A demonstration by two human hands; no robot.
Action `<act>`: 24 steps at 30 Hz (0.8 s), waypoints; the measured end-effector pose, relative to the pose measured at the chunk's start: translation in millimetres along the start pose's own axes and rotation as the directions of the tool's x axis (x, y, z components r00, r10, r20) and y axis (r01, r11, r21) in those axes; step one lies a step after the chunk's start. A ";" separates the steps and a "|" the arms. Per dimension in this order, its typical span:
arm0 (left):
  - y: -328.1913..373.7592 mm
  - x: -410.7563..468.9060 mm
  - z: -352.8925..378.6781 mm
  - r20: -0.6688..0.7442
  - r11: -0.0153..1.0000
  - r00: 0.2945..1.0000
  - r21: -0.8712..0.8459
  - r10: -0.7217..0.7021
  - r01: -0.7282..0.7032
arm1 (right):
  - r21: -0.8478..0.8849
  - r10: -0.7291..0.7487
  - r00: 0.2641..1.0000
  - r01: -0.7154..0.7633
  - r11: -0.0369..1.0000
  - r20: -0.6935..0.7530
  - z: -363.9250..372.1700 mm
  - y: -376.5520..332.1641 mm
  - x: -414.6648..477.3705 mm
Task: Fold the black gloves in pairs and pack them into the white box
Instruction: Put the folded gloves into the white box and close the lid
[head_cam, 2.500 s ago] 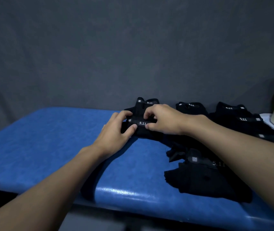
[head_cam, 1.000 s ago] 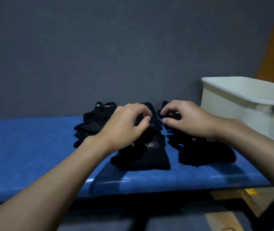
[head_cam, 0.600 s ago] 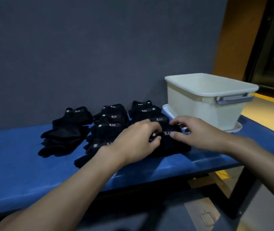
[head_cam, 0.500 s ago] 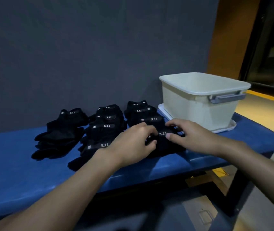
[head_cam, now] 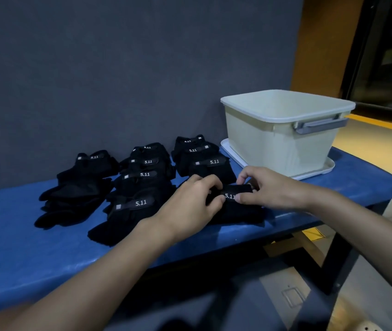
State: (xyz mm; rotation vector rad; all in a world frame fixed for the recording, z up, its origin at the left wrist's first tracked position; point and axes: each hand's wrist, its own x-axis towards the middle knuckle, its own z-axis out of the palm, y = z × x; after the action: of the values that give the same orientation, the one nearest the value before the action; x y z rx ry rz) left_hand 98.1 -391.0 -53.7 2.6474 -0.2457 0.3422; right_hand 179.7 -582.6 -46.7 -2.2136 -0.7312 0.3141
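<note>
Both hands are down on one folded pair (head_cam: 238,209) of black gloves. It lies at the front of the blue bench (head_cam: 23,247), near the white box (head_cam: 273,144) but not touching it. The left hand (head_cam: 191,206) curls over the pair's left end, its thumb tip pressed beside the strap marked 5.11. The right hand (head_cam: 271,187) pinches the strap's right end between thumb and forefinger, with the other fingers curled behind. Each hand is clamped on the pair, which rests flat on the bench.

Half a second ago the grip was much the same, on the same pair in the same spot. A second ago the hands were bunched higher over the gloves and only part of the box showed at the right. Two and a half seconds ago they were working further left, with the box almost out of sight. Now the whole box is in view.

Other gloves lie in three lots to the left. There is a left heap (head_cam: 80,185), a middle heap (head_cam: 140,187) and a back heap (head_cam: 199,158). The back heap sits just behind the held pair and close to the lid (head_cam: 234,152) that the box stands on. A grey handle (head_cam: 319,125) sits under the box's near right rim. From here I cannot see the floor of the box. A grey wall (head_cam: 118,68) backs the bench.
</note>
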 end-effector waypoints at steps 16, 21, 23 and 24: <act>1.5 2.1 4.2 0.055 0.881 0.982 -0.435 -0.183 0.189 | 0.123 -0.009 1.000 0.011 0.992 -0.020 8.0 5.5 -15.4; 4.2 1.9 1.1 0.023 0.836 0.984 -0.524 -0.175 0.161 | 0.131 -0.066 0.996 0.073 0.989 -0.060 5.3 0.6 -24.1; 7.0 2.4 -1.6 0.011 0.825 0.988 -0.548 -0.157 0.138 | 0.143 -0.083 0.994 0.092 0.985 -0.066 1.6 -3.4 -27.6; 8.3 3.5 -4.0 0.004 0.819 0.989 -0.560 -0.148 0.125 | 0.143 -0.091 0.993 0.100 0.985 -0.073 -1.3 -6.6 -28.8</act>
State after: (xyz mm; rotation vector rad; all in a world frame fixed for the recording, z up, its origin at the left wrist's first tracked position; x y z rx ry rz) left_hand 98.7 -396.8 -45.8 2.0566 -0.1158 0.2286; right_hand 154.4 -597.0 -41.1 -2.0340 -0.7517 0.2377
